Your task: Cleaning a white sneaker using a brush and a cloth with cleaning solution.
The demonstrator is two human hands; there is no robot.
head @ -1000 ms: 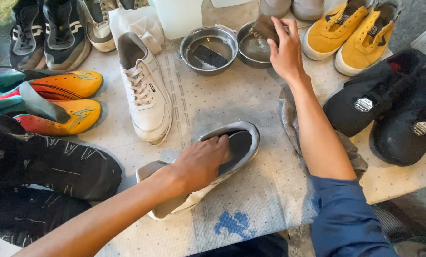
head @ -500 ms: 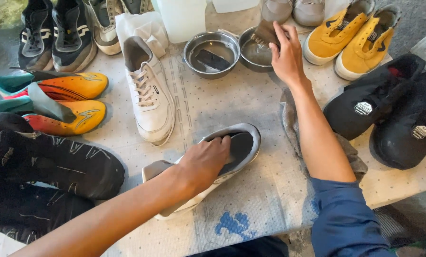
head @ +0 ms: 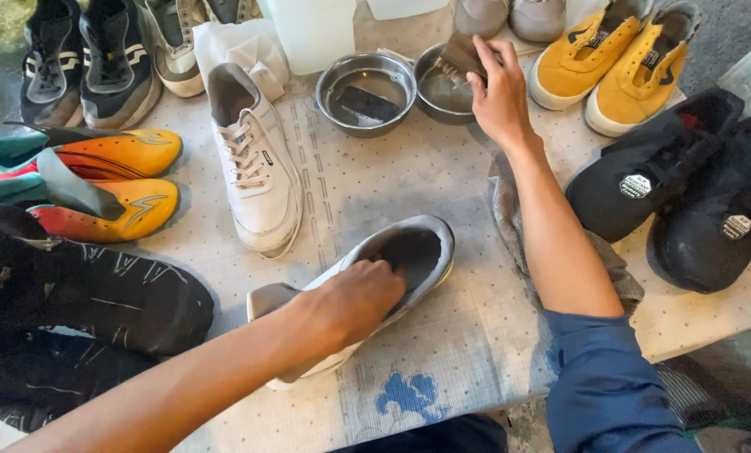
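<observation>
- At nine o'clock I saw orange football boots [head: 98, 180] and black shoes [head: 82, 285] lined up along the table edge, away from the working space.
- A white sneaker [head: 254, 168] lay at eleven o'clock, upright, beside the steel bowls [head: 367, 84].
- My left hand [head: 350, 302] was closed on the heel of the grey-soled white shoe [head: 409, 252] at six o'clock, tipping its sole up so the underside faced me.
- My right hand [head: 497, 96], at one o'clock, gripped a brush [head: 457, 59] dipped into the second bowl [head: 438, 88], apparently to wet it.
- A grey rag [head: 509, 210] lay under that forearm; yellow sneakers [head: 618, 67] and black canvas shoes [head: 686, 184] sat at two o'clock.
</observation>
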